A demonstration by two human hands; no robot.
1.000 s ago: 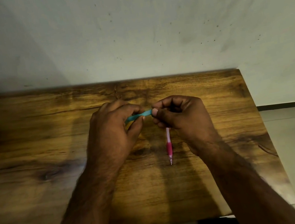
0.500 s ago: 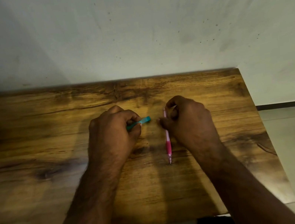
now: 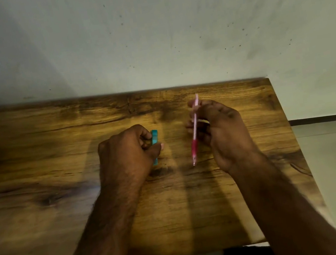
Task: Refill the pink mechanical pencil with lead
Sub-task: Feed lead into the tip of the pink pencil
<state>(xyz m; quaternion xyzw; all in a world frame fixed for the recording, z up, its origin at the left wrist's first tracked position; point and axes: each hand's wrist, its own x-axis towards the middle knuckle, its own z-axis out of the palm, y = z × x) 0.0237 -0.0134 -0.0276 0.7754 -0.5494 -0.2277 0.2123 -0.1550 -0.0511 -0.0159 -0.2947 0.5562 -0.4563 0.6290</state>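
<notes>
Right hand (image 3: 223,131) up off the tabletop (image 3: 44,215), fingers (image 3: 193,126) curled and pinching the pink mechanical pencil (image 3: 194,129), tip down and near the wood, cap end tilted away toward the wall (image 3: 146,30). Left hand (image 3: 127,154) gripping the teal lead case (image 3: 154,140), fingers wrapped round it. No readable lettering on either; too blurred.

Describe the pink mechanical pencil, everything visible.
The pink mechanical pencil is a slim, plastic-looking stick: pale translucent pink barrel, darker magenta grip sleeve near the tip, fine point at the lower end. It slants steeply, cap end up and away, tip down toward the wooden table; whether the tip touches the wood is unclear. The right hand holds it mid-barrel with curled fingers. Slight blur hides finer details.
</notes>
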